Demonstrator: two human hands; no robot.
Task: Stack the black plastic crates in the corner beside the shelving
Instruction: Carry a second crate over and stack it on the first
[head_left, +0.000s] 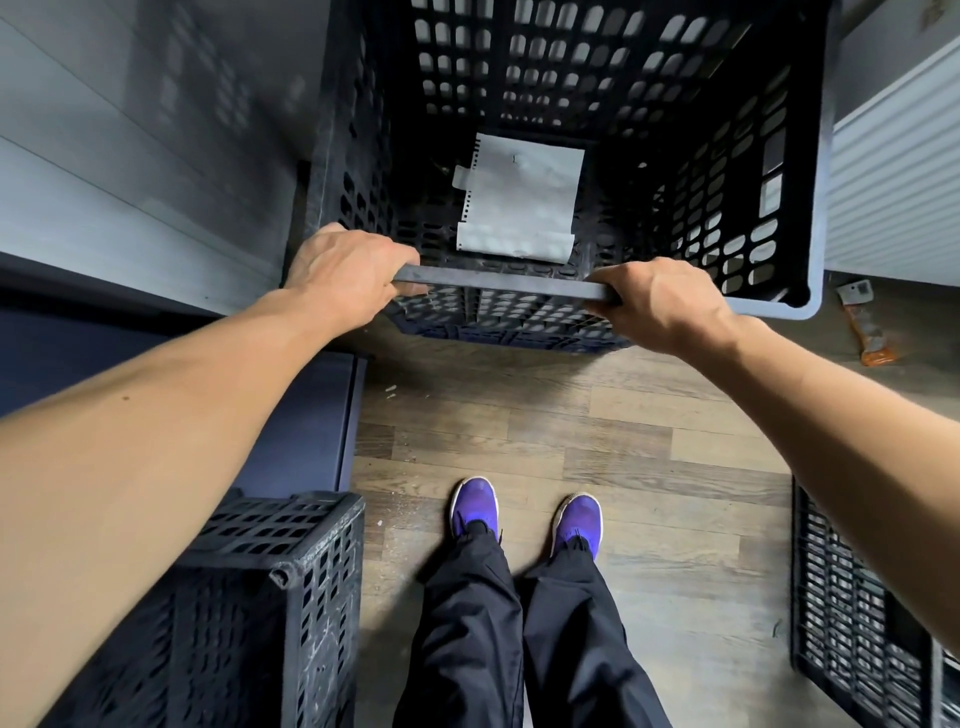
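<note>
- Floor (649, 441): wood-look planks; the person stands on it in dark trousers and purple shoes (474, 506).
- Large crate (571, 104): black perforated plastic, open top facing the camera, positioned in the corner between the grey wall panels (130, 156) on the left and a white ribbed panel (893, 171) on the right. Whether it rests on another crate cannot be determined.
- Second crate (270, 587): black, at lower left, beside a dark cabinet (311, 426).
- Third crate (857, 623): black, at lower right edge, only partly visible.
- Paper sheet (519, 202): white, torn edges, lying on the bottom of the large crate.
- Left hand (343, 275): fingers curled closed over the near rim, left end.
- Right hand (665, 301): fingers wrapped closed around the same rim, right end.
- Orange scrap (867, 332): on the floor, right of the large crate.
</note>
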